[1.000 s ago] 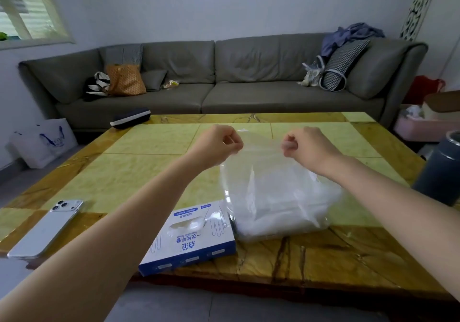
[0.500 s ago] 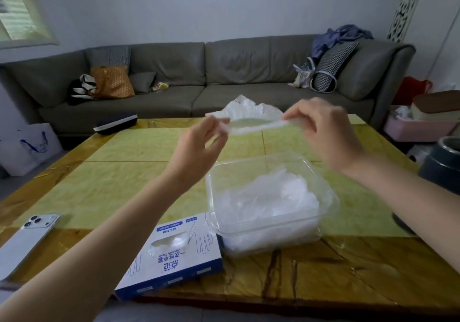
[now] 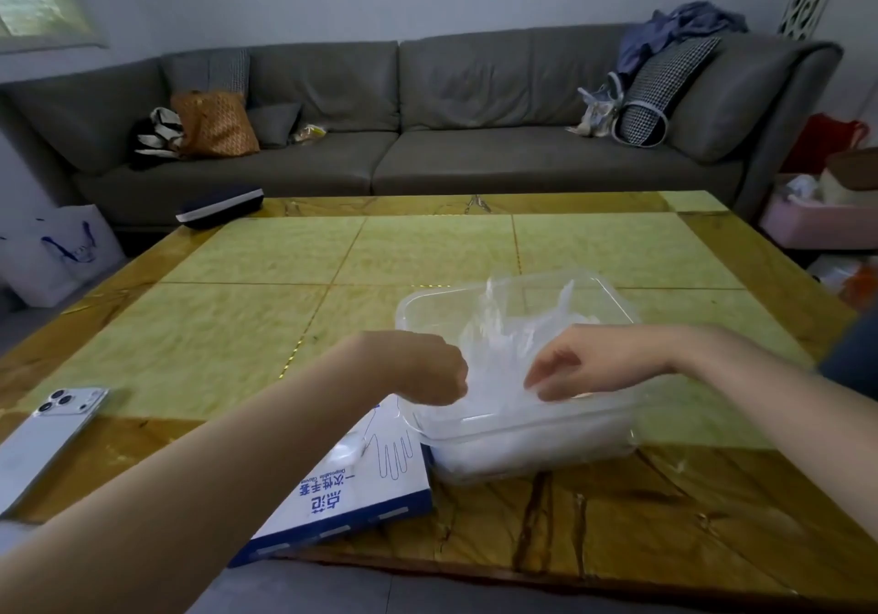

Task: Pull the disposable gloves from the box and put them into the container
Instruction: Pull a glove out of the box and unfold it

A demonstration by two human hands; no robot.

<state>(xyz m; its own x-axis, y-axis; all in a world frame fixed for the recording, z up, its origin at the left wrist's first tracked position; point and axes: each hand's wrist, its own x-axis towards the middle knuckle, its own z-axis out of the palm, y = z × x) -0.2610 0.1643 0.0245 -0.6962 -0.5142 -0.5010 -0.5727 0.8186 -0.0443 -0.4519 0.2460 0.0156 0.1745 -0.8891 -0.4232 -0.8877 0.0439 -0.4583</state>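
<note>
Nearest, the glove box [image 3: 361,485] lies flat at the counter's [image 3: 237,328] near edge, at seven o'clock from the container [image 3: 522,454] and just beside it. Its near corner seems to reach the edge, so a careless nudge might tip it off. Just beyond, the left hand [image 3: 427,371] is curled at the container's nine o'clock rim. The right hand [image 3: 575,369] hangs bent-fingered over its middle, fingertips in the film. Whether either of the hands pinches it I cannot tell. The gloves [image 3: 503,338] lie heaped inside, one billowing toward twelve o'clock. The film looks clingy: it may lift out with a withdrawing hand or spring over the rim, and the light container may slide.
</note>
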